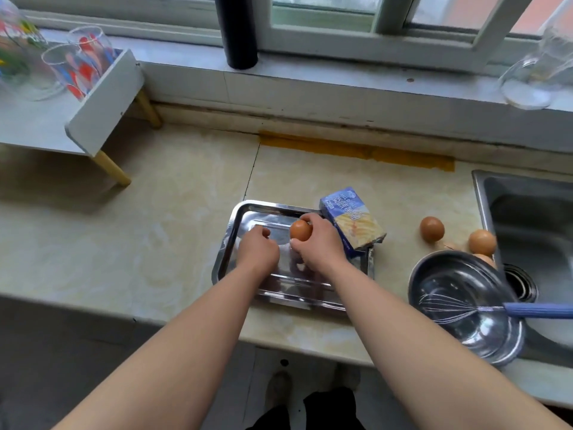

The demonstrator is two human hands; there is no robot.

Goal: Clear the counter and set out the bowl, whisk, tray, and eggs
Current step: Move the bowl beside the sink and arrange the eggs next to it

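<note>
Eggs lie in two places: one brown egg point(300, 230) is held over the steel tray point(235, 231) in the right grip point(319, 243), pinched between thumb and curled fingers, while two more eggs point(432, 229) sit on the marbled surface point(155, 228) to the right, between the tray and the sink point(527, 212). A further egg point(486, 259) peeks out just behind the bowl's far rim, mostly hidden. The left grip point(259, 249) hangs over the tray just beside the held egg, its fingers curled under; whether it holds anything cannot be told from this angle. The tray rests flat near the front edge of the surface, and a blue carton point(353, 221) lies tilted across its far right corner. The steel bowl point(417, 283) stands at the right, by the front edge and overlapping the sink's rim. A whisk point(449, 308) lies in it, wire head inside the bowl and blue handle reaching out to the right over the sink. At the far left a small white shelf point(102, 100) on wooden legs carries patterned glasses point(77, 63). On the windowsill stand a black cylinder point(237, 29) and, at the far right, a clear glass jug point(536, 76). A yellow strip point(356, 150) runs along the back of the surface by the wall.
</note>
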